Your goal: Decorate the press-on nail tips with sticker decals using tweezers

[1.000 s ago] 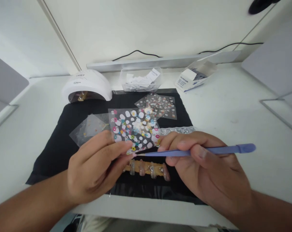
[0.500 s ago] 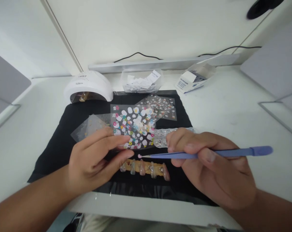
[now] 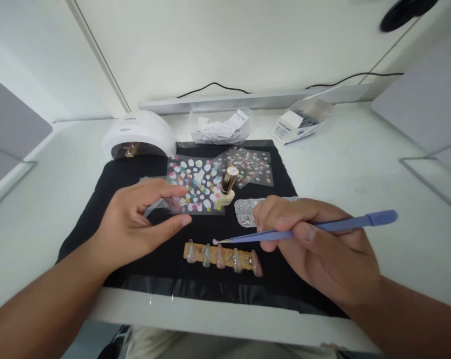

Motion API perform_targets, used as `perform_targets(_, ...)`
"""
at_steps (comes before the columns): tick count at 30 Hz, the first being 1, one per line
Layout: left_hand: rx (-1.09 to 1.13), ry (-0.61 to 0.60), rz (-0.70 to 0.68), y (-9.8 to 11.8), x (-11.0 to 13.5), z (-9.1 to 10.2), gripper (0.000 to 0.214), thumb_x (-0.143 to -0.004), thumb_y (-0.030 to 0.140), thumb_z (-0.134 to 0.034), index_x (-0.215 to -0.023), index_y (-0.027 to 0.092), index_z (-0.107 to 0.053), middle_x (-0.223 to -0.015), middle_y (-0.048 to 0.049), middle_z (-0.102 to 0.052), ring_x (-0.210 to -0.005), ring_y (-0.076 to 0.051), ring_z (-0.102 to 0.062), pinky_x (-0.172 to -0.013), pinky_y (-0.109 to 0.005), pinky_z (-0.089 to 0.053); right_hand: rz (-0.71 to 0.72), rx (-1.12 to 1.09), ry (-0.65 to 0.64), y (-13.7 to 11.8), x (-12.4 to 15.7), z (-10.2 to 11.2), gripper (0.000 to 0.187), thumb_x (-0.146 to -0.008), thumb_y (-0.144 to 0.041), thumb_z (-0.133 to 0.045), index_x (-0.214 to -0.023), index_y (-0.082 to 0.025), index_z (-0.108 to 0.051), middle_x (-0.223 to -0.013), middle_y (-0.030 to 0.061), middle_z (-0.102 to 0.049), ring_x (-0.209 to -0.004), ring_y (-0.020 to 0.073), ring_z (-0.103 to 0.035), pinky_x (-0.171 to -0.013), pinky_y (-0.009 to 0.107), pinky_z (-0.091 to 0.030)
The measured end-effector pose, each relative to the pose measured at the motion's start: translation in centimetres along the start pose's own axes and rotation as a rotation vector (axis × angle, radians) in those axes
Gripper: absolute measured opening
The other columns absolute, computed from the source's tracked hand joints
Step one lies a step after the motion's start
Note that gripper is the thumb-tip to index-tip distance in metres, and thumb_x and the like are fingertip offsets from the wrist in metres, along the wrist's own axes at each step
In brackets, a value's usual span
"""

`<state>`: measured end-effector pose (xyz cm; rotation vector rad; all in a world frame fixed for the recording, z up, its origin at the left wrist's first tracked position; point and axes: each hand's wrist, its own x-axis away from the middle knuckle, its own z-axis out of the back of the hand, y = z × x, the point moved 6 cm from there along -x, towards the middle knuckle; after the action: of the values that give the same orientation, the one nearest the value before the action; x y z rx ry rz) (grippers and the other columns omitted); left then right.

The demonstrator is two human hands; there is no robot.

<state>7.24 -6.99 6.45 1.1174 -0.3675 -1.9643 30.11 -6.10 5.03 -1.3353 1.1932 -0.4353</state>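
My left hand [image 3: 146, 219] is open, thumb and fingers apart, beside a clear sticker sheet [image 3: 193, 187] with white and coloured spots. The sheet lies over other sheets on a black mat [image 3: 135, 269]. My right hand [image 3: 318, 239] is closed around a blue picker pen [image 3: 247, 236] with a tiny pink ball at its tip. That tip hovers above or just behind a tan strip [image 3: 201, 253] bearing several glossy false nails [image 3: 220, 256]. A clear case of small gems [image 3: 245, 212] is partly hidden by my right hand. Near the sheet's right edge stands a gold-capped bottle [image 3: 229, 179].
Along the back are a white nail lamp [image 3: 139, 130], a clear tub [image 3: 195, 135] of white packets and an open box of alcohol pads [image 3: 292, 127]. Patterned sheets [image 3: 253, 167] lie behind the bottle. A black cable [image 3: 214, 85] runs along the wall.
My left hand has let go of the sticker sheet and drawn slightly left, fingers wider. The sheet now sits farther back and left, revealing the bottle. The pen has shifted slightly left.
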Motion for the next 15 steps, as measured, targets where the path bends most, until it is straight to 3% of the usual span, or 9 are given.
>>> perform_targets(15, 0.059, 0.076, -0.158, 1.5, 0.4, 0.3, 0.045, -0.077, 0.007, -0.079, -0.117, 0.026, -0.071, -0.082, -0.0005, -0.067, -0.069, -0.014, -0.059, -0.06, -0.03, -0.051, 0.014, -0.016, -0.006, 0.0, 0.0, 0.0, 0.019, -0.095, -0.027, -0.06, -0.095, -0.024, -0.079, -0.062, 0.0032, -0.064, -0.065, 0.0185, -0.059, -0.051, 0.031, -0.056)
